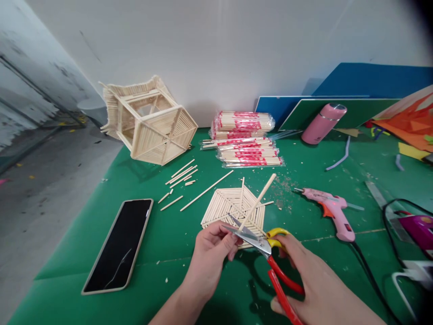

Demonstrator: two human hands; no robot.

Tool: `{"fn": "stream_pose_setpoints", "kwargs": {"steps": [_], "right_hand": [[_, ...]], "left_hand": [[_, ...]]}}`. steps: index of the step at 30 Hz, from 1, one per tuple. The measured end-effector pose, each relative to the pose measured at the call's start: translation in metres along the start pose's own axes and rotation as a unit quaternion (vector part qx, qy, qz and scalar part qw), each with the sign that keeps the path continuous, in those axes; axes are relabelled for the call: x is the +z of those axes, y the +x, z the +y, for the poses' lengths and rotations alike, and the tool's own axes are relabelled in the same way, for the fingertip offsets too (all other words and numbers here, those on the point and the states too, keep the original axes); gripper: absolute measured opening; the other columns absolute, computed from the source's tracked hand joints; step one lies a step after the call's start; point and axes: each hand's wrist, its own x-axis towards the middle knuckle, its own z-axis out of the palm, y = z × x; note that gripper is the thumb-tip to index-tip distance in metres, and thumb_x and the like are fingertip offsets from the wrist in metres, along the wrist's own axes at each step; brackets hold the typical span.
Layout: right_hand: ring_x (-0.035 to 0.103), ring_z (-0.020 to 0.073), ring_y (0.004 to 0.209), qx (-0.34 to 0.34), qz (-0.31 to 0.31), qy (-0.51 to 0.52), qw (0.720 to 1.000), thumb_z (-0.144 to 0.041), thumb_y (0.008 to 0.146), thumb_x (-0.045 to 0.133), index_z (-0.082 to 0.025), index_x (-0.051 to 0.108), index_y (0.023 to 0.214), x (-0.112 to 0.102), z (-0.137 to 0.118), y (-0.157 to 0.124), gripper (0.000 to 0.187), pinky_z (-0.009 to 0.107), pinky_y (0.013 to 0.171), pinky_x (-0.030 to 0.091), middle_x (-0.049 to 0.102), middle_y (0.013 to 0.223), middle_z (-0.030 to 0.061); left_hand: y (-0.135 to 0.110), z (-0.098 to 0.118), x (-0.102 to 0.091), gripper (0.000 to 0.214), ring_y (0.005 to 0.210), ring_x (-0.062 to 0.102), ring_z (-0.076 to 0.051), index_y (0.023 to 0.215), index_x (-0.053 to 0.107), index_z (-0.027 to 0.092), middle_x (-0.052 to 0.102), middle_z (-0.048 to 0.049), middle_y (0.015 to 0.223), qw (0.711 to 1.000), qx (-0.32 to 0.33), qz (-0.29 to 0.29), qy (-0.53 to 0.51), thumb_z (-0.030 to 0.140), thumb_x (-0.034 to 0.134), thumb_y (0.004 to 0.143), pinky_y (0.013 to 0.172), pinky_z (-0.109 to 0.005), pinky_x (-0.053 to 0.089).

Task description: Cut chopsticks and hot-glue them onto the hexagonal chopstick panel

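Observation:
My left hand (210,255) pinches the lower end of a thin wooden stick (260,198) that slants up to the right. Scissors with red and yellow handles (256,241) are in my right hand (314,273). Their blades stand apart, on either side of the stick near my left fingertips. Beneath the stick and blades, a flat hexagonal panel of glued sticks (219,205) lies on the green table (176,243). Part of its near edge is hidden by my left hand and the scissors. Several loose cut sticks (184,174) lie to its upper left.
A stick-built lantern-like frame (165,133) lies tilted at the back left. Behind the panel are wrapped stick bundles (246,135). A pink bottle (324,124), pink glue gun (329,210) and its cord occupy the right. A phone (118,246) lies left.

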Motion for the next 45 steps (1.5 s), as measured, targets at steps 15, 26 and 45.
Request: {"fn": "stream_pose_setpoints", "kwargs": {"steps": [15, 26, 45], "right_hand": [[0.058, 0.0214, 0.074, 0.03, -0.027, -0.001, 0.999, -0.033, 0.057, 0.063, -0.017, 0.044, 0.108, 0.001, -0.011, -0.003, 0.057, 0.032, 0.065, 0.047, 0.061, 0.09, 0.0088], [0.062, 0.0188, 0.066, 0.008, 0.015, 0.027, 1.0, -0.022, 0.062, 0.055, -0.022, 0.053, 0.099, 0.007, -0.006, -0.009, 0.037, 0.025, 0.057, 0.046, 0.066, 0.082, 0.0056], [0.061, 0.0198, 0.069, 0.033, 0.011, 0.039, 0.999, -0.033, 0.062, 0.057, -0.019, 0.044, 0.108, 0.02, 0.006, -0.008, 0.05, 0.028, 0.062, 0.048, 0.065, 0.085, 0.0073]], "left_hand": [[-0.004, 0.0, -0.002, 0.012, 0.05, 0.045, -0.007, 0.064, 0.064, 0.016, 0.057, -0.0012, 0.06, 0.997, 0.052, -0.044, 0.04, 0.026, 0.069, 0.065, 0.043, -0.018, 0.031], [-0.008, 0.003, -0.004, 0.007, 0.06, 0.052, -0.012, 0.066, 0.067, 0.018, 0.059, -0.0037, 0.064, 0.993, 0.058, -0.09, 0.053, 0.025, 0.068, 0.067, 0.054, -0.021, 0.039], [-0.012, 0.003, 0.002, 0.022, 0.05, 0.044, -0.01, 0.062, 0.064, 0.015, 0.054, -0.0025, 0.055, 0.985, 0.071, -0.058, 0.145, 0.036, 0.067, 0.065, 0.046, -0.019, 0.033]]}}
